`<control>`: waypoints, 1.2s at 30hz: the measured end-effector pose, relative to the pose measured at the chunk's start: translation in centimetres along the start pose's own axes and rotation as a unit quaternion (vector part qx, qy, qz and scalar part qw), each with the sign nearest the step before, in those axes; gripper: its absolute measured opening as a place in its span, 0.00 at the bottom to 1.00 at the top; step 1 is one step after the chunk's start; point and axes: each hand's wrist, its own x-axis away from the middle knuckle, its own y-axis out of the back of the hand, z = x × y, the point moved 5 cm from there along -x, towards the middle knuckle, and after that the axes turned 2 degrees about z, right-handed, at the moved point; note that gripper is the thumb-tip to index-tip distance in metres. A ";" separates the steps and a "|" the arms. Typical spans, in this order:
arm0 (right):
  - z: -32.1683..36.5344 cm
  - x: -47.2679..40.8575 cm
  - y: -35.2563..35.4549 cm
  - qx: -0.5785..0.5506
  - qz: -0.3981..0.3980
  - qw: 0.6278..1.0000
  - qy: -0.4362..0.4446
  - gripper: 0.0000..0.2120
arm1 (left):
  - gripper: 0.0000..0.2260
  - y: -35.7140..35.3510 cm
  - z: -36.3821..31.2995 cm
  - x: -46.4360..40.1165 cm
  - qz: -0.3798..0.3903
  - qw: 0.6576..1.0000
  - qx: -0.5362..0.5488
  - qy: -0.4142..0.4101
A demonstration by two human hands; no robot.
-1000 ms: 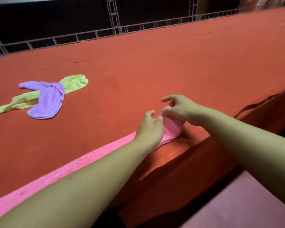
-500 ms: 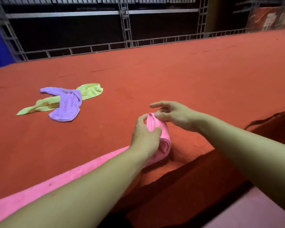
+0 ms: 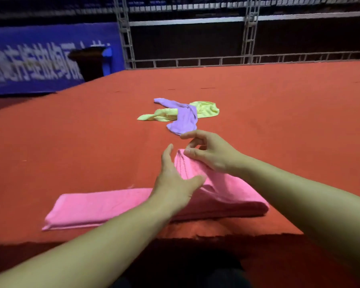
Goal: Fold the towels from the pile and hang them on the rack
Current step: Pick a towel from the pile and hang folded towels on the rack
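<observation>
Pink towel [image 3: 104, 206] long axis left-right, right end raised.

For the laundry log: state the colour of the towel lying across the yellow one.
Purple towel, plain, draped over the yellow towel; head view.

Pink towel [image 3: 104, 206] lies folded in a long strip along the near edge, its right end lifted and doubled back toward the middle. Farther back, a purple towel [image 3: 184, 119] lies crumpled across a yellow towel [image 3: 206, 109].
</observation>
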 end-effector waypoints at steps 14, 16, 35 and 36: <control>8.9 -11.4 -25.6 0.038 0.132 0.983 0.124 0.16 | 0.34 22.2 14.0 4.5 -0.165 0.978 -0.070 0.105; 9.0 -12.0 -27.1 0.050 0.132 0.982 0.122 0.15 | 0.34 23.2 15.0 4.5 -0.169 0.976 -0.082 0.108; 3.2 -2.5 -23.1 0.378 0.232 0.896 -0.032 0.29 | 0.24 19.9 16.0 0.0 0.098 0.843 -0.525 -0.053; 2.7 -2.3 -23.3 0.370 0.225 0.901 -0.030 0.29 | 0.24 19.9 16.6 0.0 0.096 0.846 -0.522 -0.055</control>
